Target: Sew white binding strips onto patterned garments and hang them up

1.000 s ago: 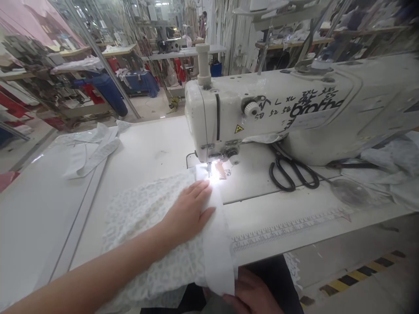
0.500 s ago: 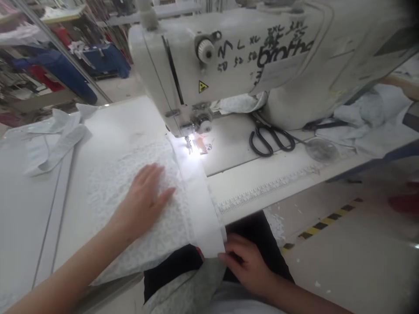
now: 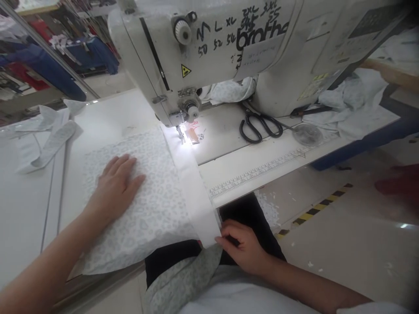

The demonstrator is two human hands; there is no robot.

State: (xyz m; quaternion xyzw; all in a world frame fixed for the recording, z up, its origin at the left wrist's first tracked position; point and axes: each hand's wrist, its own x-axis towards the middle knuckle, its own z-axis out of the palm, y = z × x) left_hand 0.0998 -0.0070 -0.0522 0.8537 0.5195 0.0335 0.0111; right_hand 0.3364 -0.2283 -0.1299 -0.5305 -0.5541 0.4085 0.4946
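A pale leopard-print fabric (image 3: 157,192) lies flat on the sewing table, with a plain white strip (image 3: 196,196) along its right edge. The strip runs up to the lit presser foot (image 3: 180,135) of a sewing machine (image 3: 209,48). My left hand (image 3: 114,185) rests flat on the fabric, fingers stretched out. Below the table's front edge, my right hand (image 3: 240,244) pinches the strip's near end between thumb and fingers. More of the printed fabric hangs over my lap.
Black-handled scissors (image 3: 260,126) lie right of the needle, beside a round clear dish (image 3: 307,134). A printed ruler (image 3: 255,174) runs along the front edge. Bunched fabric (image 3: 350,104) sits at the right; cut strips (image 3: 49,139) lie at the left.
My left hand has slid left over the fabric, away from the strip. My right hand still pinches the strip's end. The whole view has shifted a little.
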